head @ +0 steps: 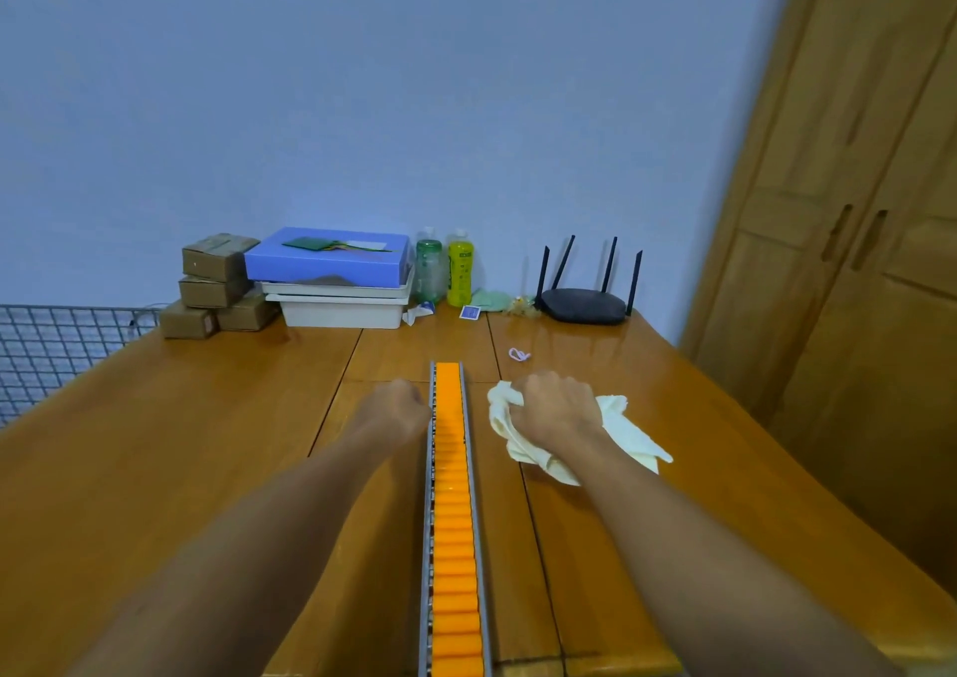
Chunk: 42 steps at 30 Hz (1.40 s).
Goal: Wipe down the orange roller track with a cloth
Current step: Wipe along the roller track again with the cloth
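Observation:
The orange roller track [453, 495], set in a grey metal rail, runs down the middle of the wooden table [181, 443] from near its centre to the front edge. My left hand [399, 407] is curled against the rail's left side near the far end; whether it grips the rail I cannot tell. To the right of the track, my right hand [556, 412] grips a bunched pale yellow cloth [632, 433] that lies on the table, a short gap away from the rail.
Along the back wall stand brown cardboard boxes [215, 282], a blue box [329, 257] on white trays, two bottles [445, 267] and a black router [588, 303]. A pink band [519, 355] lies beyond the cloth. A wire grid [57, 345] is at left, a wooden wardrobe [854, 262] at right.

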Each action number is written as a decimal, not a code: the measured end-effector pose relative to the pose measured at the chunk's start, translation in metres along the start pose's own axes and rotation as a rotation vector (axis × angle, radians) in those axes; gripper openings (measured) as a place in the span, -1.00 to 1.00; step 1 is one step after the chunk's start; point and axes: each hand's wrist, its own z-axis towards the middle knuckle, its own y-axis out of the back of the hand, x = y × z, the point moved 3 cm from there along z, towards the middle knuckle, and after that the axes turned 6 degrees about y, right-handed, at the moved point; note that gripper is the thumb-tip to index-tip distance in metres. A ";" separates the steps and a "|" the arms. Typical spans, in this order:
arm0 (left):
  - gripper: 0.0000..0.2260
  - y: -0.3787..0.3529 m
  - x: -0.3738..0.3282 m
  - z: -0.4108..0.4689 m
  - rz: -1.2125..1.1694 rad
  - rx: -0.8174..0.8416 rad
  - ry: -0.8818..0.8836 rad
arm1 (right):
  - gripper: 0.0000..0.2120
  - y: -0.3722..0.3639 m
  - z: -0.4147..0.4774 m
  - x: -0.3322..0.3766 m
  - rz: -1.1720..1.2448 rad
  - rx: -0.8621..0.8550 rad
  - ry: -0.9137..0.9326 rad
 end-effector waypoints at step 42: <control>-0.91 -0.045 0.017 0.112 -0.295 0.190 0.183 | -0.63 -0.115 0.142 0.005 0.196 0.071 0.040</control>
